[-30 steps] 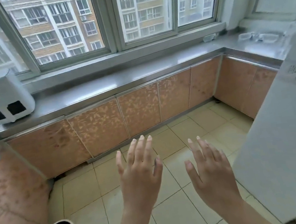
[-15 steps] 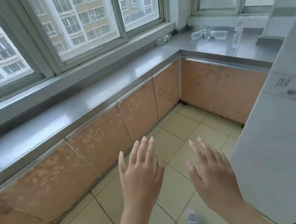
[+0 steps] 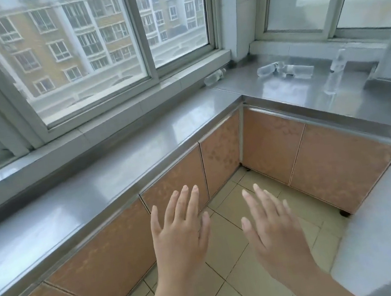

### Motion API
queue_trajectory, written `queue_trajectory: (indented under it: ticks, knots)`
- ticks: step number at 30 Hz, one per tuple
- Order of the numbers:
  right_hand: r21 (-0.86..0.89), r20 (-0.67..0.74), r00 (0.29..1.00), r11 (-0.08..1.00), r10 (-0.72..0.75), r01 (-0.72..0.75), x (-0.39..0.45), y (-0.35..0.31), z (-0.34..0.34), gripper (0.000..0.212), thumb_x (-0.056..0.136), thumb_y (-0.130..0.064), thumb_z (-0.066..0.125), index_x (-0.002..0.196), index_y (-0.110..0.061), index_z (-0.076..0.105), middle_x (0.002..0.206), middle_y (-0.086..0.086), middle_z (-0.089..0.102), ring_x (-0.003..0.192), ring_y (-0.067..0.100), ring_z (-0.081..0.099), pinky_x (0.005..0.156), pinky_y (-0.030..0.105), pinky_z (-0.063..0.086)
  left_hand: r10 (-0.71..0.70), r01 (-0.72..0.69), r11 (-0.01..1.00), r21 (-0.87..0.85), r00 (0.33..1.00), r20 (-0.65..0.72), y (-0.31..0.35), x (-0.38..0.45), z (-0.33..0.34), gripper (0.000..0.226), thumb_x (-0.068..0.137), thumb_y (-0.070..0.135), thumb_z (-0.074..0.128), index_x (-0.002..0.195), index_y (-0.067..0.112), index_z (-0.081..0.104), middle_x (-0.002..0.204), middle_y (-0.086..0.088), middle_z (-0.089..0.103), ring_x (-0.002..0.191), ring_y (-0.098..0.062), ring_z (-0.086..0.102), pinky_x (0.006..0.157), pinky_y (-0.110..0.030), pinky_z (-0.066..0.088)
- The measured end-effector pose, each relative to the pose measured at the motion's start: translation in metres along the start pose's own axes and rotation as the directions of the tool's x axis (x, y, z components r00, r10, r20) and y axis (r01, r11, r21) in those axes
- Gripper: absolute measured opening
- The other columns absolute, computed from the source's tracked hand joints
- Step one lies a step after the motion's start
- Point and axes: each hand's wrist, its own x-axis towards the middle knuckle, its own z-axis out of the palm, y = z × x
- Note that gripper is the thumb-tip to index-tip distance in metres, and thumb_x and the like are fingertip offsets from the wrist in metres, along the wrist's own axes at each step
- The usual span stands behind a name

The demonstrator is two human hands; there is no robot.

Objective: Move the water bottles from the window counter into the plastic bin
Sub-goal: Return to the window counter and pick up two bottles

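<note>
Several clear water bottles are on the steel window counter (image 3: 140, 156) in its far right corner. One bottle (image 3: 215, 77) lies on the sill ledge. Two more lie side by side, one (image 3: 269, 69) to the left of the other (image 3: 301, 71). A further bottle (image 3: 335, 71) stands upright to their right. My left hand (image 3: 181, 236) and my right hand (image 3: 275, 229) hover over the floor, palms down, fingers spread, holding nothing, well short of the bottles. No plastic bin is in view.
The counter runs in an L under the windows, with orange cabinet doors (image 3: 272, 141) below. A large white appliance (image 3: 388, 207) fills the right edge. Beige floor tiles (image 3: 231, 243) lie between cabinets and appliance.
The view has swung right and moved closer to the corner; the bottles now sit larger and nearer. Both hands stay raised, spread and empty.
</note>
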Motion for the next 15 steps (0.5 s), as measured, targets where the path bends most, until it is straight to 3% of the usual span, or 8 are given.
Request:
queue_trajectory:
  ticks: [4,10,15]
  knots:
    - [-0.018,0.010,1.000,1.000,0.018,-0.018,0.085,0.018,0.017,0.071,0.089,-0.051,0.002,0.153,-0.026,0.024,0.161,-0.001,0.017,0.148,0.016,0.016,0.119,0.042,0.011,-0.022,0.023,0.998,-0.063,0.999,0.026,-0.011,0.080,0.040,0.057,0.095,0.044,0.030,0.143,0.022,0.053,0.147,0.003,0.053,0.137,-0.019,0.049,0.113,-0.054,0.030]
    - [-0.010,-0.054,0.992,0.993,0.118,-0.119,0.211,0.043,0.039,0.068,0.091,-0.051,0.005,0.152,-0.029,0.027,0.161,-0.005,0.019,0.147,0.013,0.017,0.119,0.038,0.006,0.020,-0.004,0.987,-0.158,0.995,0.100,-0.022,0.215,0.100,0.065,0.095,0.051,0.016,0.152,0.029,0.038,0.157,0.008,0.038,0.148,-0.013,0.031,0.121,-0.049,0.017]
    - [-0.014,-0.082,0.978,0.981,0.193,-0.195,0.308,0.064,0.040,0.067,0.092,-0.051,0.010,0.150,-0.027,0.033,0.159,-0.003,0.025,0.145,0.016,0.024,0.117,0.039,0.013,0.118,-0.095,0.978,-0.186,0.986,0.116,-0.015,0.329,0.140,0.067,0.095,0.052,0.010,0.154,0.030,0.032,0.160,0.010,0.033,0.149,-0.012,0.027,0.121,-0.045,0.011]
